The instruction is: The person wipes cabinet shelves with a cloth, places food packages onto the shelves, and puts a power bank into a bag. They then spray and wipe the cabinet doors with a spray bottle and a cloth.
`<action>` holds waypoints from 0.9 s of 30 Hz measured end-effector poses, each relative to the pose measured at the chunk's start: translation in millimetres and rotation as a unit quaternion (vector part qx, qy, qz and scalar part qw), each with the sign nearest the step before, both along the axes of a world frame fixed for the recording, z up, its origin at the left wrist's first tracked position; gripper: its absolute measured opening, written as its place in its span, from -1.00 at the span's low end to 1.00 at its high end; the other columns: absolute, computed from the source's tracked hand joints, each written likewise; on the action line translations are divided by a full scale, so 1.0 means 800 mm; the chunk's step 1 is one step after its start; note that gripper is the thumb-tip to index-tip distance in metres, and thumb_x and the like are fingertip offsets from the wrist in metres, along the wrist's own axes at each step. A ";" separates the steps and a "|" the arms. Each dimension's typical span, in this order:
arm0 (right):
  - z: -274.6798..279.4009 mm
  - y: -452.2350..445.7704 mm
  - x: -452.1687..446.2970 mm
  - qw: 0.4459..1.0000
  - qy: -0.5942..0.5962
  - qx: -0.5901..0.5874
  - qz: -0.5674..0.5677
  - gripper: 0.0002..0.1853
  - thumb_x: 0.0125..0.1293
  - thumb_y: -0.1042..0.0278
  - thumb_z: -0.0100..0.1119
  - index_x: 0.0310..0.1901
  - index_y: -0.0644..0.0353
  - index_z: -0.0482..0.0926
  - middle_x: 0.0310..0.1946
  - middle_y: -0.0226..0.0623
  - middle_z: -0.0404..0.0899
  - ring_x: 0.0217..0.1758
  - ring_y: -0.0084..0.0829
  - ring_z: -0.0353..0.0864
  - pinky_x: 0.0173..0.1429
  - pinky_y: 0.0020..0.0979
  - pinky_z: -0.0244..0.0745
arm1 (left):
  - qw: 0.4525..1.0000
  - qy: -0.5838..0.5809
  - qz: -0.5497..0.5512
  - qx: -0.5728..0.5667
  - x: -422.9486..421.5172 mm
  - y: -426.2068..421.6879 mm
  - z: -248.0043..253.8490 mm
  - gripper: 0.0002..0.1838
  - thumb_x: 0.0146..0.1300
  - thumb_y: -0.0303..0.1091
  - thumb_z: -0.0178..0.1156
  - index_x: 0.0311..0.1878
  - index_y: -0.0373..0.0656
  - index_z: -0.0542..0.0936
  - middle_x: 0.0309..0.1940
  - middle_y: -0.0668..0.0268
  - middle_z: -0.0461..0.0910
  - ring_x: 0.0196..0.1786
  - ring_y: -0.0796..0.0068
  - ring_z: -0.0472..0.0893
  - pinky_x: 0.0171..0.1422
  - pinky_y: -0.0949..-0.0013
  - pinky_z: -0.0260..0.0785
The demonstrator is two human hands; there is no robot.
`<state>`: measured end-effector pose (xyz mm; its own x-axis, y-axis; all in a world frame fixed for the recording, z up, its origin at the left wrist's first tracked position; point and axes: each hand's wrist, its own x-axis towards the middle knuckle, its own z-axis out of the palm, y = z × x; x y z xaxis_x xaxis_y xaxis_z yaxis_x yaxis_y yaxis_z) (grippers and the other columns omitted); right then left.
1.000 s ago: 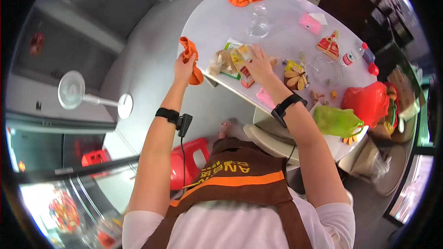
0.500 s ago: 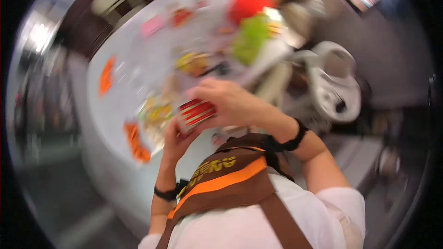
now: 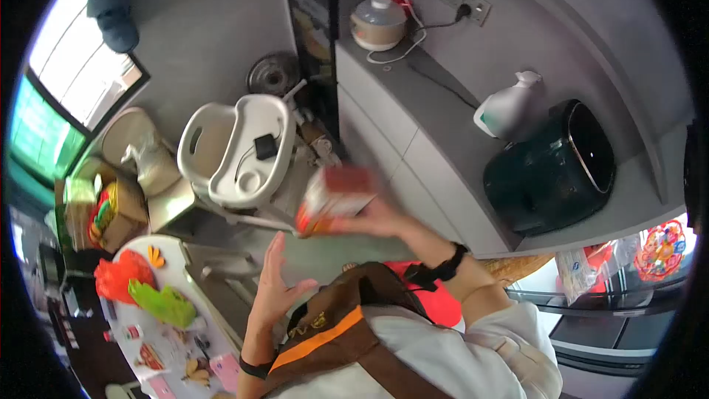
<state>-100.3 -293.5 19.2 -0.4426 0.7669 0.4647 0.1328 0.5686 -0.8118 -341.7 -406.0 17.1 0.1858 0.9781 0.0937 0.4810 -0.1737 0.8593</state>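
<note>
A red and white box (image 3: 336,196), blurred by motion so its print cannot be read, is held out in front of the brown apron. My right hand (image 3: 380,218) grips it from the right side. Left of the box and apart from it, my left hand (image 3: 277,284) is raised with its fingers stretched and thumb spread, holding nothing. Beyond the box stands a white high chair, its tray (image 3: 255,170) bearing a small black object (image 3: 266,146).
On the right, a grey counter (image 3: 436,103) carries a dark green appliance (image 3: 546,170), a white spray bottle (image 3: 509,107) and a small cooker (image 3: 379,24) with cables to wall sockets. A table (image 3: 214,303) with red (image 3: 124,275) and green bags (image 3: 162,303) lies lower left.
The view has swung right from the round table to the counter and high chair. My left hand has let go of the red and white box; my right hand still holds it.
</note>
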 end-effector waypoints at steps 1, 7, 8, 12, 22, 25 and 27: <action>-0.002 0.031 0.051 0.984 0.082 -0.152 -0.039 -0.44 0.06 0.26 0.40 0.12 0.14 0.46 0.07 -0.28 0.52 0.07 -0.43 0.52 0.12 -0.32 0.46 | 1.000 0.004 -0.010 0.003 0.011 0.018 -0.003 -0.10 -0.10 -0.39 0.46 0.33 -0.26 0.20 0.23 0.06 0.31 0.28 0.13 0.34 0.22 0.18 0.34; -0.005 0.244 0.303 0.881 0.110 -0.056 -0.457 -0.62 0.10 0.31 0.37 -0.05 0.23 0.52 -0.19 -0.36 0.63 -0.23 -0.54 0.60 -0.18 -0.48 0.49 | 0.995 0.004 -0.042 -0.094 0.041 0.054 -0.058 -0.43 0.07 -0.41 0.36 0.16 -0.23 0.38 0.05 0.08 0.48 0.06 0.20 0.53 0.03 0.25 0.47; 0.002 0.254 0.315 0.878 0.156 -0.098 -0.442 -0.63 0.10 0.33 0.37 -0.07 0.22 0.53 -0.21 -0.38 0.63 -0.30 -0.58 0.57 -0.26 -0.52 0.46 | 0.994 0.022 -0.051 -0.094 0.041 0.055 -0.064 -0.47 0.09 -0.41 0.34 0.14 -0.23 0.41 0.03 0.08 0.50 0.04 0.20 0.55 0.02 0.26 0.47; 0.039 0.238 0.307 0.885 0.204 -0.149 -0.391 -0.67 0.10 0.36 0.37 -0.10 0.15 0.52 -0.33 -0.49 0.59 -0.48 -0.74 0.44 -0.47 -0.64 0.31 | 0.990 0.066 -0.043 -0.117 0.035 0.060 -0.076 -0.57 0.10 -0.43 0.32 0.06 -0.23 0.48 -0.05 0.09 0.55 -0.01 0.20 0.58 0.00 0.26 0.48; 0.247 -0.050 0.227 0.905 0.107 0.147 -0.384 -0.35 0.07 0.30 0.40 0.16 0.28 0.31 -0.03 -0.26 0.51 0.00 -0.44 0.53 0.04 -0.41 0.45 | 0.989 0.036 -0.058 -0.133 0.039 0.084 -0.080 -0.63 0.15 -0.45 0.25 0.04 -0.27 0.49 -0.16 0.10 0.63 -0.06 0.31 0.63 0.00 0.36 0.45; 0.326 -0.117 0.263 0.859 0.066 0.139 -0.489 -0.53 0.23 0.16 0.25 0.04 0.28 0.37 -0.23 -0.36 0.54 -0.35 -0.62 0.51 -0.41 -0.62 0.37 | 0.986 0.020 -0.136 -0.100 0.055 0.090 -0.087 -0.66 0.20 -0.44 0.20 0.05 -0.33 0.50 -0.17 0.13 0.64 -0.16 0.40 0.64 -0.10 0.41 0.49; 0.364 -0.125 0.273 0.858 0.136 0.113 -0.483 -0.62 0.29 0.15 0.19 -0.02 0.25 0.40 -0.32 -0.45 0.52 -0.51 -0.74 0.39 -0.56 -0.68 0.15 | 0.974 0.065 -0.167 -0.136 0.080 0.097 -0.046 -0.64 0.19 -0.39 0.21 0.04 -0.31 0.50 -0.15 0.11 0.63 -0.11 0.31 0.64 -0.07 0.32 0.46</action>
<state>117.8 -393.7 310.8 0.4962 0.5921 0.6350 0.4534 0.4471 -0.7711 -277.9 -328.7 -19.7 0.4914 0.8464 -0.2053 0.5438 -0.1140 0.8315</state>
